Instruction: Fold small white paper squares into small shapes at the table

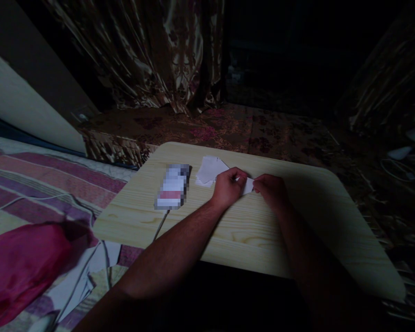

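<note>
A small piece of white paper (249, 186) spans the narrow gap between a person's left hand (227, 188) and right hand (272, 189) above a pale wooden table (332, 226) in a dimly lit room. The left hand, fingers curled inward, pinches the paper's left end between thumb and forefinger, with part of the piece hidden behind the thumb; the right hand nips the opposite end at its fingertips, leaving only the middle of the paper bare between the two grips. Both grips are closed down to the paper's thinness, and whether its lower edge touches the wood cannot be told. Just beyond the left hand and to its left, a loose pile of white paper (210, 169) lies flat on the table, partly covered by that hand. Farther left, well apart from both hands, rests a phone (172, 186), its surface pixelated, with a pale cable (161, 225) running from its near end toward the left forearm. Beside the table, a pink cloth (24, 263) and white sheets (74, 286) lie on a striped bed (7, 173), while a shiny patterned curtain (183, 50) hangs behind.
</note>
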The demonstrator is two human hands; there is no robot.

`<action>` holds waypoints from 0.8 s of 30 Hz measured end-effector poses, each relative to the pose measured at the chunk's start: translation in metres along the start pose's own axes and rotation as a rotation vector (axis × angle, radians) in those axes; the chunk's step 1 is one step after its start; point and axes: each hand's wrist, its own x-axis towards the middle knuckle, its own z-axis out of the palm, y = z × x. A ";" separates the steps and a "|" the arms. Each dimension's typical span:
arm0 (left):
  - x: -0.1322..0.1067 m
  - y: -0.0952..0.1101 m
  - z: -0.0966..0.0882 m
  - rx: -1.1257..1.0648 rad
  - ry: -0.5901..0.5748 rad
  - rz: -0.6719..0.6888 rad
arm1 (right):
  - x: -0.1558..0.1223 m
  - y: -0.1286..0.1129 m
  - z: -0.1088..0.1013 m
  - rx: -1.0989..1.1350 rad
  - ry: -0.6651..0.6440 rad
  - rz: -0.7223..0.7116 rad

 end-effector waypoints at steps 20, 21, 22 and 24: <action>0.005 -0.004 0.003 -0.261 0.061 -0.244 | -0.003 -0.005 -0.001 0.037 -0.065 -0.009; 0.005 -0.003 0.003 -0.281 0.069 -0.253 | -0.003 -0.004 0.000 0.035 -0.078 -0.010; 0.005 -0.002 0.003 -0.301 0.076 -0.265 | -0.002 -0.002 0.001 0.028 -0.086 -0.013; 0.006 -0.001 0.004 -0.333 0.081 -0.287 | -0.001 0.003 0.003 0.012 -0.077 -0.028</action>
